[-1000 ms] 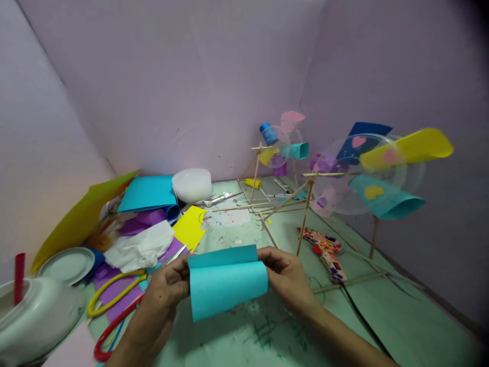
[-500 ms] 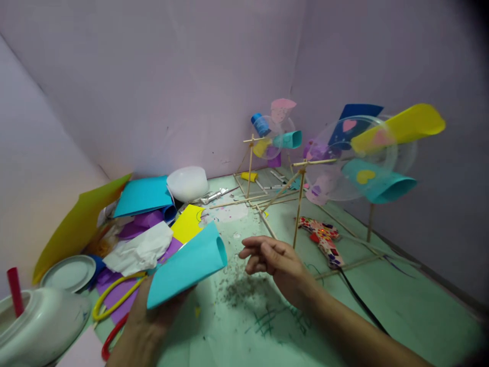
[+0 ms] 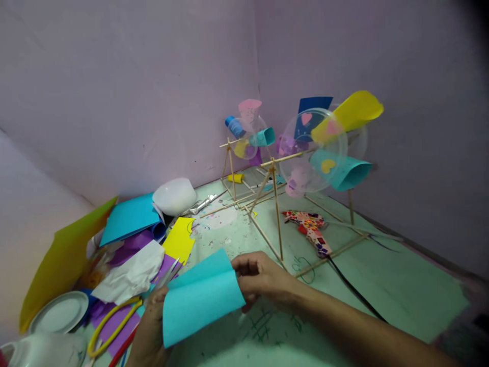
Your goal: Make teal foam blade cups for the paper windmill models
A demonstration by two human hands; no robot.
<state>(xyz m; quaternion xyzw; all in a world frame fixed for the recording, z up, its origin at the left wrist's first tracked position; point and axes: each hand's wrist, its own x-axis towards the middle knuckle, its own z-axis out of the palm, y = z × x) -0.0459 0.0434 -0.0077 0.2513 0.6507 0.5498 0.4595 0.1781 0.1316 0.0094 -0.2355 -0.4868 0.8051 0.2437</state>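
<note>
A curled sheet of turquoise paper (image 3: 202,306) hangs over the green table, bent into a loose fold. My left hand (image 3: 153,311) grips it at its left side, with most of the fingers hidden behind the sheet. At the right edge, my right hand (image 3: 257,278) pinches the paper, some fingertips out of sight behind it. Just behind my left hand lie scissors, their blades (image 3: 171,271) showing. A patterned glue gun (image 3: 311,229) with a small orange light rests to the right of my right hand.
Two stick-framed wheels stand at the back right: a smaller one (image 3: 244,137) and a nearer, larger one (image 3: 313,150) with coloured paper blades. Coloured paper, white tissue (image 3: 132,272), a white bowl (image 3: 174,196) and a lid (image 3: 59,312) crowd the left. A black cord (image 3: 355,290) crosses the right.
My right hand has moved left onto the paper's edge and taken hold of it. The paper has turned, its rolled end now pressed flatter. The view has swung to the right.
</note>
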